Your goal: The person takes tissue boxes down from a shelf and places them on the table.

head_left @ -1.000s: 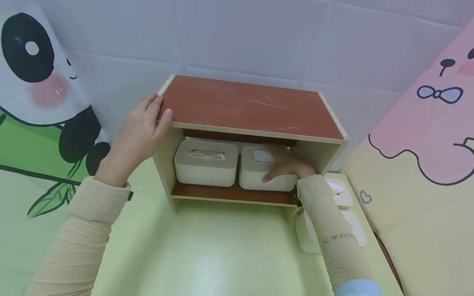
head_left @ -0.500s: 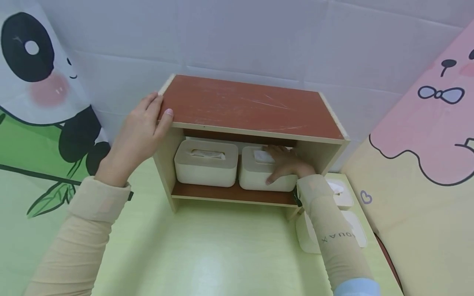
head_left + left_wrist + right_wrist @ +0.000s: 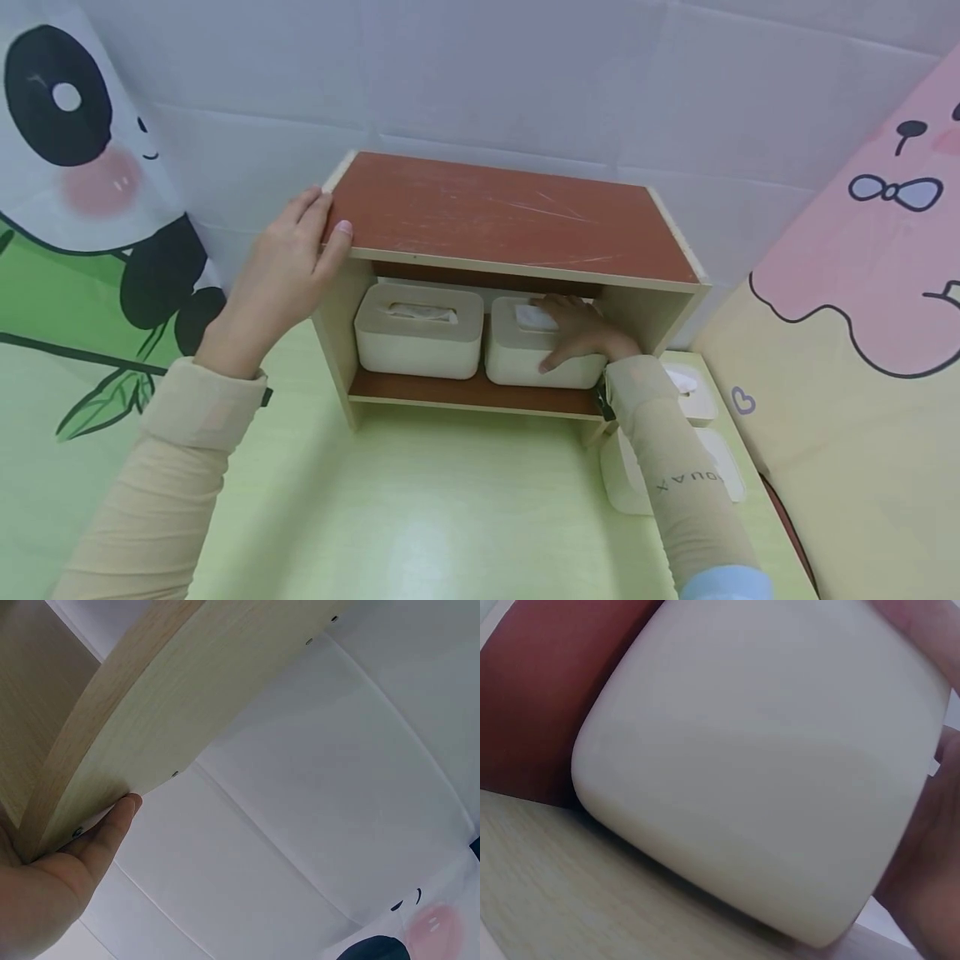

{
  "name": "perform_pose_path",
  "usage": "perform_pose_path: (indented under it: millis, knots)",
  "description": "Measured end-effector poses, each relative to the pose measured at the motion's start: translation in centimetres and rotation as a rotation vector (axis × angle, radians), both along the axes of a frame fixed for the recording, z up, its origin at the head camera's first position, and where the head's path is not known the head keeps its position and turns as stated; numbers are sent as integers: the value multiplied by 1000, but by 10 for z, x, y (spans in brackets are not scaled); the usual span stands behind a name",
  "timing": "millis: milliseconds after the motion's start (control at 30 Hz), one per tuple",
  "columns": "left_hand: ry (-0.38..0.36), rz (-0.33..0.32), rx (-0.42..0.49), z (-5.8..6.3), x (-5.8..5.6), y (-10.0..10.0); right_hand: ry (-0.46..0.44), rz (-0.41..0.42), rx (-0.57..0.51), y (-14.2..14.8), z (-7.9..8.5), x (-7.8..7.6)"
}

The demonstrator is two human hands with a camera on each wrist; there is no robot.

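Observation:
A small wooden shelf [image 3: 487, 212] with a reddish-brown top stands against the back wall. My left hand [image 3: 281, 262] holds its front left top corner, thumb by the front edge. In the left wrist view the fingers [image 3: 112, 829] lie against the pale side panel [image 3: 161, 697]. Two cream tissue boxes sit side by side inside the shelf. Over the right tissue box [image 3: 513, 358] my right hand [image 3: 577, 329] spreads its grip, thumb on the front and fingers across the lid. The right wrist view shows this box's smooth end [image 3: 757, 765] up close. The left tissue box [image 3: 416, 354] stands untouched.
To the right of the shelf, another tissue box [image 3: 697, 404] and a nearer cream box [image 3: 622, 483], partly hidden by my right sleeve, stand on the light table [image 3: 420, 500]. Cartoon-printed panels [image 3: 847, 275] rise at both sides. A dark cable [image 3: 783, 521] runs along the right edge.
My right thumb has shifted slightly to the right on the front of the box. The left hand keeps its hold on the shelf corner, and the boxes look much the same.

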State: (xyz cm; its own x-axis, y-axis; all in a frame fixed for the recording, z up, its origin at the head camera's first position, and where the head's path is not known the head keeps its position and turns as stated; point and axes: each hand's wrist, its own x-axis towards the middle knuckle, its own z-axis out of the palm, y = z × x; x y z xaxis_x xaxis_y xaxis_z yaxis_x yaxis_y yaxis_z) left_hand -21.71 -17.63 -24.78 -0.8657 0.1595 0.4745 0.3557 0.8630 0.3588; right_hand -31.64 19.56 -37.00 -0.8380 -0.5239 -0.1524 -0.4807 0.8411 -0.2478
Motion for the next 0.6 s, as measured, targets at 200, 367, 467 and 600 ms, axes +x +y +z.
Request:
perform_pose_path:
  millis: [200,367,467,600]
  knots:
    - [-4,-7,7,-1,-1,0,30,-2,16,0,0,1]
    - [-2,-8,8,-1,-2,0,38,-10,38,-1,1,2]
    - [-3,-6,8,-1,-2,0,44,-11,48,-1,1,4]
    - [-13,-4,13,-1,-1,0,56,-13,77,-2,4,7]
